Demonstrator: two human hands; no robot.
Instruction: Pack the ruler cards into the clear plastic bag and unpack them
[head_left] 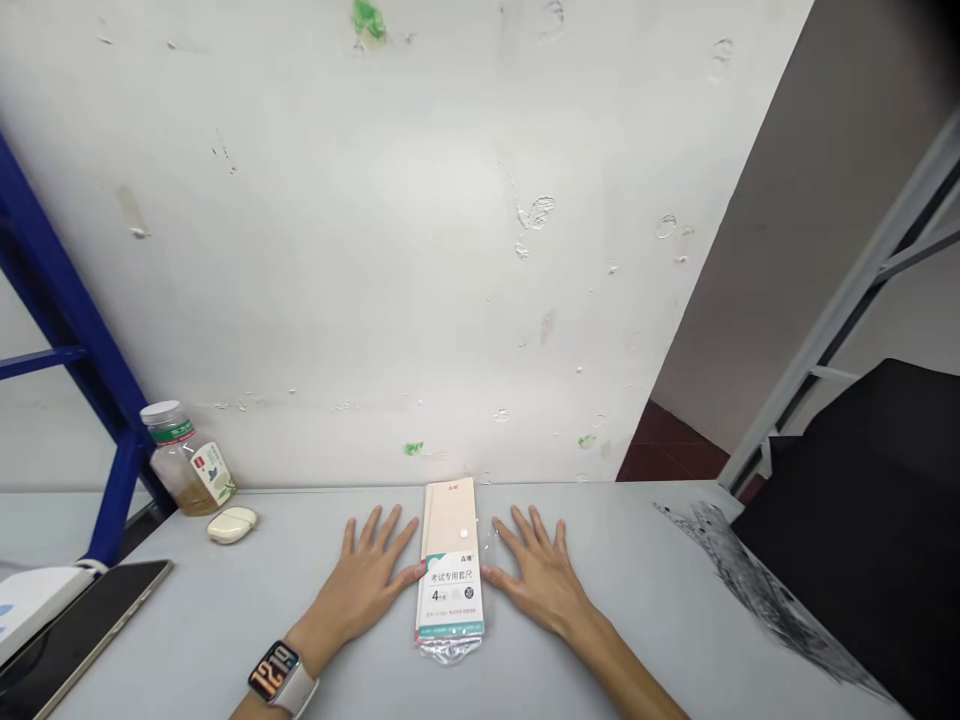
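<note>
A packaged ruler set (450, 590) lies on the grey tabletop, its long side pointing away from me. It has a beige front, a white and teal label, and a clear plastic sleeve that sticks out at the near end. My left hand (364, 575) rests flat to the left of it, fingers spread, with the thumb tip at the package's edge. On the other side my right hand (541, 575) lies palm down with fingers spread, its thumb close to the right edge of the sleeve. Neither hand holds anything. A smartwatch (274, 672) is on my left wrist.
At the back left stand a clear jar (187, 460) with a white lid and a small cream-coloured case (232, 524). A phone (90, 630) leans on a white device (37, 600). Black fabric (870, 520) covers the right side, beside dark scribbles (780, 590). A white wall (450, 250) rises behind.
</note>
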